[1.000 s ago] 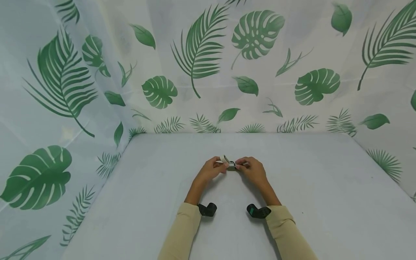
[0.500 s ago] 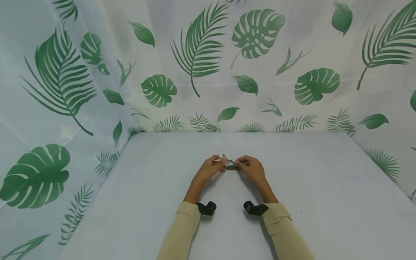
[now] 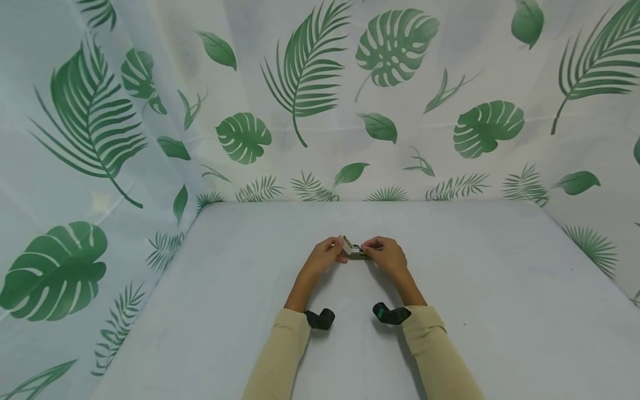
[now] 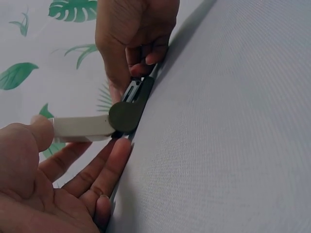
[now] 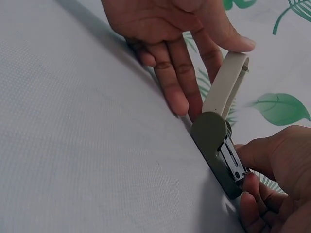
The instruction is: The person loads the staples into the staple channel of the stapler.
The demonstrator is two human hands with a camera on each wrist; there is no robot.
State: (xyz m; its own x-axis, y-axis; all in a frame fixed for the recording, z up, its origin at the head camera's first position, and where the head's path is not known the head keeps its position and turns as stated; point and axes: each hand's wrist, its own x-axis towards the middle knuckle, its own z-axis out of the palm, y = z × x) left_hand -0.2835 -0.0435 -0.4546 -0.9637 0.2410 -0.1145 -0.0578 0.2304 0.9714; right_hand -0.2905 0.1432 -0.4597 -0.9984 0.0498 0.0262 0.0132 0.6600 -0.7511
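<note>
A small stapler [image 5: 210, 131] stands on the table with its cream top cover [image 4: 82, 127] swung up and back. Its olive base [image 4: 124, 116] lies along the tabletop, and the metal staple magazine [image 5: 233, 158] is exposed. My left hand [image 3: 321, 260] pinches the free end of the cover, thumb on one side and index finger on the other; its remaining fingers extend beside the hinge. At the opposite end, my right hand [image 3: 391, 256] pinches the front of the stapler near the magazine's tip. Those fingertips partly hide that end.
A white table [image 3: 225, 333] spreads around the hands. Leaf-patterned cloth [image 3: 320, 166] hangs behind and at the sides. Black wrist cameras [image 3: 321, 319] sit at both sleeve cuffs.
My left thumb has shifted up to the tip of the raised cover, leaving more of the cover showing. My right hand and forearm have moved slightly left.
</note>
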